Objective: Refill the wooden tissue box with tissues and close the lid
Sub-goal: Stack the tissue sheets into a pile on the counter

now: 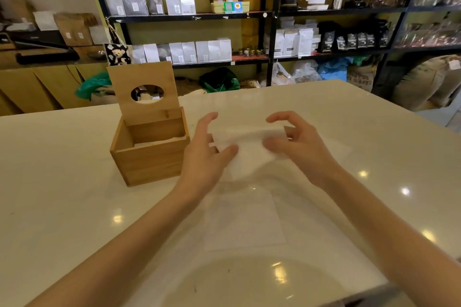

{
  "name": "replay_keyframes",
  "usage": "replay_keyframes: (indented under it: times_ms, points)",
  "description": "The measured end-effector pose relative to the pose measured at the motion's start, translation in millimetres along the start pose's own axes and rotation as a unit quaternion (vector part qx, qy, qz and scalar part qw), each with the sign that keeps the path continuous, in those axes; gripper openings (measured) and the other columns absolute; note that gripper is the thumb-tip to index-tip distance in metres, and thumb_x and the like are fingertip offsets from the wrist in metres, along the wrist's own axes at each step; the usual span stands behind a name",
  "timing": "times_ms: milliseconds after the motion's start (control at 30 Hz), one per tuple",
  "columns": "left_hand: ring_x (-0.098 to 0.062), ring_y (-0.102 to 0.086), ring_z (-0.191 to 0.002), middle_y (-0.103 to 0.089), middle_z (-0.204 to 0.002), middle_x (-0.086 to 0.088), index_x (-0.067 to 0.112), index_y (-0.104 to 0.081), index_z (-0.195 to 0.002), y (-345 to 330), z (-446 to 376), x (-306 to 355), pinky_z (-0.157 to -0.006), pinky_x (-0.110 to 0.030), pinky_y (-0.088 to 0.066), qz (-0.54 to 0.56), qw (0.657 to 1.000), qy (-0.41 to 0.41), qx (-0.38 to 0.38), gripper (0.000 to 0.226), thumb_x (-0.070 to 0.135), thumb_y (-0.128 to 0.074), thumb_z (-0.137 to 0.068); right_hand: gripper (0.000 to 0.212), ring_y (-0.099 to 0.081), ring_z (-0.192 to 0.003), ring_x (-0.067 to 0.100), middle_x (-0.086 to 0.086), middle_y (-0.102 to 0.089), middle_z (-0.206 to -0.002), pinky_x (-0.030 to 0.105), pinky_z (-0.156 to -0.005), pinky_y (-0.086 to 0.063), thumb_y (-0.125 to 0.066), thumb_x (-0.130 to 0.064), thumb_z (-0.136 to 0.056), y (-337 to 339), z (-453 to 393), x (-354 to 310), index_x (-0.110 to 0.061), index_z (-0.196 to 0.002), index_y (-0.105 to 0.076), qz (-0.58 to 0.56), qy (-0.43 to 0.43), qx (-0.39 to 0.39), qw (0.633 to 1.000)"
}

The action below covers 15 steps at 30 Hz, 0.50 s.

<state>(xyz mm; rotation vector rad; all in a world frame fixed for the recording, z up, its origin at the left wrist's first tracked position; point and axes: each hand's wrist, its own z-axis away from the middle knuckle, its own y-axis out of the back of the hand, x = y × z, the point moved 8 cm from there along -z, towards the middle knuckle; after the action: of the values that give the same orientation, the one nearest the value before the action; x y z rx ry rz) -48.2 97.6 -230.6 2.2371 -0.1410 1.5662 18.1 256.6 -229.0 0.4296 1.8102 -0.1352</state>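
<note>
The wooden tissue box (149,159) stands on the white table, left of centre. Its lid (144,90), with an oval hole, stands upright at the back, and white tissues (159,141) lie inside. Just right of the box, a blurred white tissue stack (249,147) hangs a little above the table between both hands. My left hand (207,154) grips its left side with the thumb on top. My right hand (296,142) holds its right side, fingers curled. A flat white tissue sheet (244,222) lies on the table nearer me.
The glossy white table (62,207) ends at a near edge at the bottom right. Behind it stand black shelves (272,32) with bags, kettles and jars, sacks on the floor, and a wooden counter (37,87) at the left.
</note>
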Motion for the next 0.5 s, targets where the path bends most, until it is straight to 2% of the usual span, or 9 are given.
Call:
replay_keyframes:
  times_ms: [67,100,167,267,333,400,500]
  points:
    - [-0.002,-0.065,-0.075,-0.058,-0.090,0.012,0.036,-0.041,-0.121,8.5,8.6,2.0,-0.055,-0.017,-0.054,0.061,0.997,0.042,0.006,0.056,0.013,-0.068,-0.078,0.036,-0.066,-0.066,0.015,0.004,-0.068,-0.082,0.026,-0.052,-0.053,-0.068,-0.005,-0.074,0.4,11.4,-0.3,-0.027,-0.102,-0.059,-0.044,-0.029,-0.015,0.998]
    - [0.001,-0.065,-0.071,-0.058,-0.088,0.012,0.035,-0.045,-0.115,13.3,13.4,3.3,-0.051,-0.015,-0.051,0.067,0.997,0.049,0.006,0.050,0.014,-0.069,-0.077,0.036,-0.066,-0.066,0.017,0.006,-0.066,-0.081,0.028,-0.051,-0.053,-0.067,-0.006,-0.075,-1.0,18.1,-0.3,-0.027,-0.104,-0.060,-0.050,-0.037,-0.027,0.998]
    - [0.000,-0.061,-0.066,-0.059,-0.084,0.009,0.031,-0.057,-0.100,21.7,24.3,6.0,-0.053,-0.015,-0.046,0.052,0.998,0.047,-0.003,0.031,0.017,-0.070,-0.075,0.029,-0.062,-0.059,0.016,0.000,-0.062,-0.068,0.029,-0.049,-0.053,-0.065,-0.007,-0.078,-4.8,31.3,-1.7,-0.025,-0.101,-0.064,-0.045,-0.039,-0.044,0.997]
    - [-0.003,-0.060,-0.066,-0.069,-0.082,0.008,0.027,-0.069,-0.083,29.5,41.7,4.3,-0.059,-0.013,-0.048,0.028,0.998,0.039,-0.030,0.012,0.018,-0.069,-0.075,0.018,-0.054,-0.055,0.009,-0.006,-0.052,-0.060,0.020,-0.048,-0.048,-0.067,-0.009,-0.076,-8.3,49.4,-2.2,-0.024,-0.084,-0.072,0.000,-0.035,-0.043,0.998]
    - [0.004,-0.061,-0.065,-0.068,-0.085,0.012,0.028,-0.069,-0.087,31.8,51.9,-2.2,-0.056,-0.006,-0.048,0.010,0.997,0.055,-0.047,0.016,0.018,-0.069,-0.075,0.018,-0.052,-0.057,0.007,-0.003,-0.052,-0.065,0.017,-0.051,-0.046,-0.070,-0.010,-0.073,-13.0,60.4,-0.2,-0.025,-0.084,-0.073,0.051,-0.037,-0.053,0.997]
    - [0.008,-0.061,-0.061,-0.066,-0.084,0.016,0.028,-0.066,-0.094,31.4,61.0,-9.4,-0.048,-0.003,-0.044,-0.017,0.995,0.071,-0.074,0.023,0.018,-0.069,-0.074,0.021,-0.051,-0.056,0.001,-0.006,-0.055,-0.067,0.012,-0.057,-0.044,-0.072,-0.014,-0.071,-16.7,69.7,1.3,-0.028,-0.087,-0.072,0.123,-0.032,-0.063,0.990]
    - [-0.001,-0.062,-0.050,-0.072,-0.066,0.010,0.024,-0.064,-0.104,26.7,72.4,-21.5,-0.043,-0.008,-0.043,-0.040,0.987,0.094,-0.123,0.033,0.018,-0.072,-0.072,0.022,-0.050,-0.051,-0.006,-0.012,-0.056,-0.065,0.005,-0.055,-0.039,-0.070,-0.018,-0.073,-21.4,78.5,4.5,-0.029,-0.092,-0.071,0.194,-0.036,-0.077,0.977]
